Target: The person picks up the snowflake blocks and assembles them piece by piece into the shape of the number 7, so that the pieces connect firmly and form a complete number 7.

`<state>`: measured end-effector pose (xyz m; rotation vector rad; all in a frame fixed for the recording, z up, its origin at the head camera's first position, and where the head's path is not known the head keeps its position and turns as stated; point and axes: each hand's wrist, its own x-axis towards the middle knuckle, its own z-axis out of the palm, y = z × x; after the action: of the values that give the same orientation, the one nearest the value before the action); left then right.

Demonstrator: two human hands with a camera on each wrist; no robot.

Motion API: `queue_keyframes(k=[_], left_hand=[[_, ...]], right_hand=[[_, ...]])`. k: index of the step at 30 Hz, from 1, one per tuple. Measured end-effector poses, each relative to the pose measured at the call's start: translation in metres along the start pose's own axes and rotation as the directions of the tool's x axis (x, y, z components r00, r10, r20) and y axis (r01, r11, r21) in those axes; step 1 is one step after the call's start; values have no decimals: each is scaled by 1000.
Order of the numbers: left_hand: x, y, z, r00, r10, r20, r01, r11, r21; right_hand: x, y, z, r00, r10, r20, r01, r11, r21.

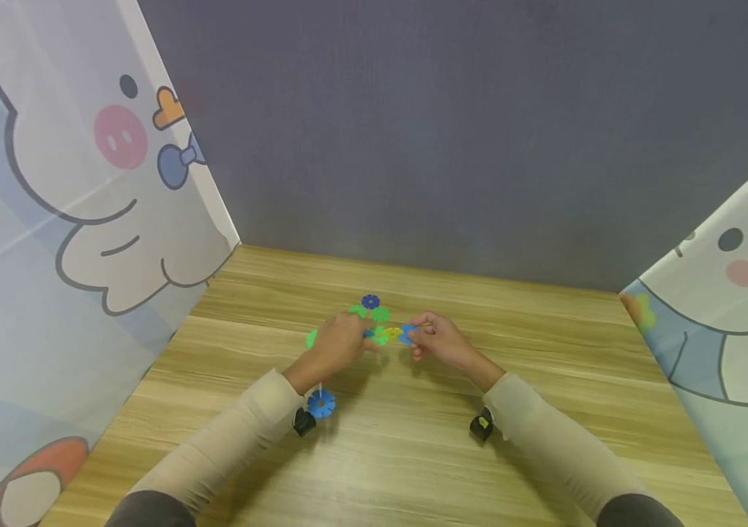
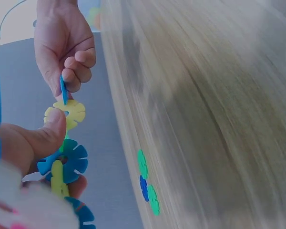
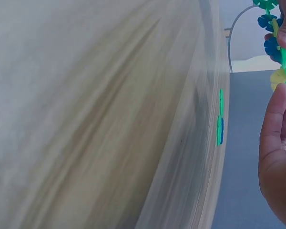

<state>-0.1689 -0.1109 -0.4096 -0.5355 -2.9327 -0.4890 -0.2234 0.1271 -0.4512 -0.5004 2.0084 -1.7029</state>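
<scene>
A chain of flower-shaped slotted plastic discs hangs from my left hand (image 1: 341, 340), whose thumb and fingers pinch it near one end. The chain has a yellow disc (image 2: 75, 112), a green disc (image 3: 284, 58) and a blue disc (image 2: 77, 157) near the fingers; a larger-looking blue disc (image 1: 321, 403) dangles below the left wrist. My right hand (image 1: 443, 342) pinches a single blue disc (image 2: 63, 88) between thumb and fingers. That disc's edge meets the yellow disc's rim; whether the slots are locked, I cannot tell. The left palm hides part of the chain.
Beyond the hands, a dark blue disc (image 1: 370, 301) and two green discs (image 1: 380, 314) lie close together on the wooden table (image 1: 545, 351). A grey panel (image 1: 413, 146) stands behind, with cartoon-printed cloth (image 1: 31, 256) at both sides.
</scene>
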Motion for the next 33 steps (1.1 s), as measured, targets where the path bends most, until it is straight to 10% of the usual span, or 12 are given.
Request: queue_keyframes(k=[12,33], left_hand=[[6,1,6,994,56,-91,-54,998,26],[12,-1,10,998,67,1,-66,993,97]], right_hand=[[2,-7,7,998,39,-49,-34,993,111],[2,1,20,990,84,-112,-63,982,177]])
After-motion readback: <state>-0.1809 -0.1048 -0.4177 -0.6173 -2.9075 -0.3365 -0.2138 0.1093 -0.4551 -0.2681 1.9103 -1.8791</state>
